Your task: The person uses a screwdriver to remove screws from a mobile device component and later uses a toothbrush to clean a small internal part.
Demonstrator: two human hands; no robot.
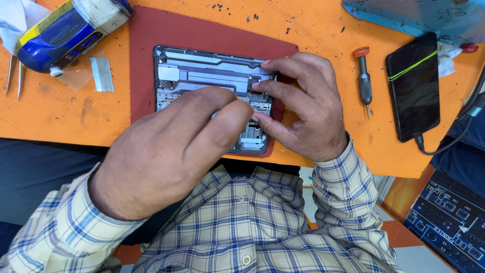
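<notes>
grey opened phone chassis [202, 81] is lying on a red mat [146, 60]; left hand [172, 151] fingers pinching a thin tool, right hand [303, 108] fingers spread, steadying it.

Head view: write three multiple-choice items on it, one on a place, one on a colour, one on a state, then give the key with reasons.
1. Where does the small screwdriver lie?
A. Between the opened device and the dark phone
B. On the red mat
C. Beside the tweezers

2. What colour is the screwdriver's cap?
A. Blue
B. Red-orange
C. Green

3. What state is the device in?
A. Closed with its cover on
B. Wrapped in tissue
C. Open, inner parts showing

Key: 1 A, it lies on the orange table right of the right hand, left of the phone. 2 B, the cap shows red-orange. 3 C, metal plates and parts are bare under the left hand.
</notes>
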